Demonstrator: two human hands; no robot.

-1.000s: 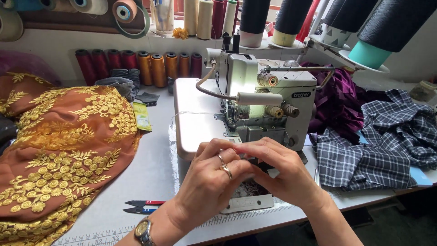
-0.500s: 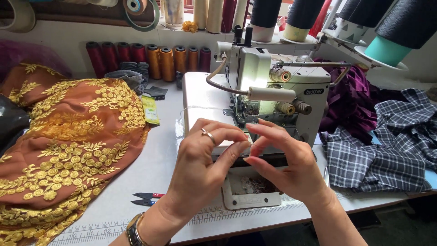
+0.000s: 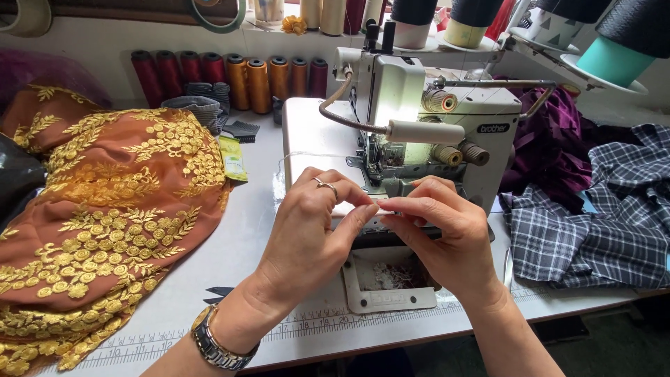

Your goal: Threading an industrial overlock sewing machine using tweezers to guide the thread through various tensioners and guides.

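Note:
My left hand (image 3: 307, 234) and my right hand (image 3: 440, 237) meet fingertip to fingertip just in front of the white overlock sewing machine (image 3: 412, 105), by its needle area. Both pinch something very fine, apparently a thin white thread (image 3: 300, 155) that trails off to the left over the machine bed. My left hand wears a ring and a metal wristwatch (image 3: 220, 342). Below the hands an open white compartment (image 3: 387, 279) holds bits of lint and thread scraps.
Orange fabric with gold embroidery (image 3: 105, 223) is heaped on the left. Plaid cloth (image 3: 593, 223) and purple cloth (image 3: 551, 146) lie on the right. Small thread spools (image 3: 237, 77) line the back wall and large cones (image 3: 614, 59) stand above. Black scissor handles (image 3: 220, 293) lie near the table's ruled front edge.
My hands rose from the compartment toward the needle area and drew apart until only the fingertips meet. The view came closer to the machine.

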